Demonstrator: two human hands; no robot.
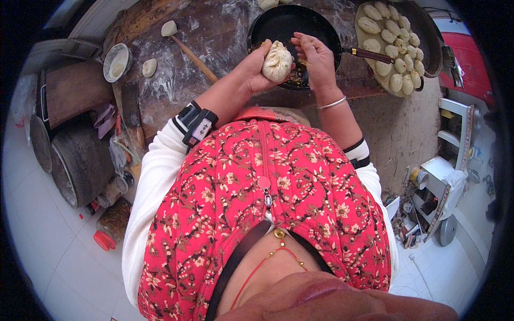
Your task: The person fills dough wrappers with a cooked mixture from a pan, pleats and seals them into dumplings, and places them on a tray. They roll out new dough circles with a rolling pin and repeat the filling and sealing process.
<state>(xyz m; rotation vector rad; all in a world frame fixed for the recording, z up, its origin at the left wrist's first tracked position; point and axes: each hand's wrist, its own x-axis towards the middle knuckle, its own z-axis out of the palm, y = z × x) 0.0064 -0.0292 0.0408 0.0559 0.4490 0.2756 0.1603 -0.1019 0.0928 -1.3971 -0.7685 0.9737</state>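
Note:
My left hand [258, 69] holds a pleated, stuffed dough bun [277, 63] over the near side of a black frying pan [295, 24]. The pleats run along the bun's upper side. Just to its right, my right hand [315, 52] hovers over the pan, apart from the bun, with fingers bent. Whether anything small is between those fingers cannot be made out. Bits of chopped filling [298, 78] lie in the near part of the pan, partly hidden by my hands. The pan's wooden handle [373, 55] reaches right across the edge of a board of buns.
A round board [383, 83] bears several shaped buns [387, 36] at right. Left on the floury table [160, 106] are a wooden rolling pin [194, 58], dough pieces [149, 68] and a flour bowl [117, 63]. A dark pot [86, 168] and a red-lidded jar [112, 222] stand lower left.

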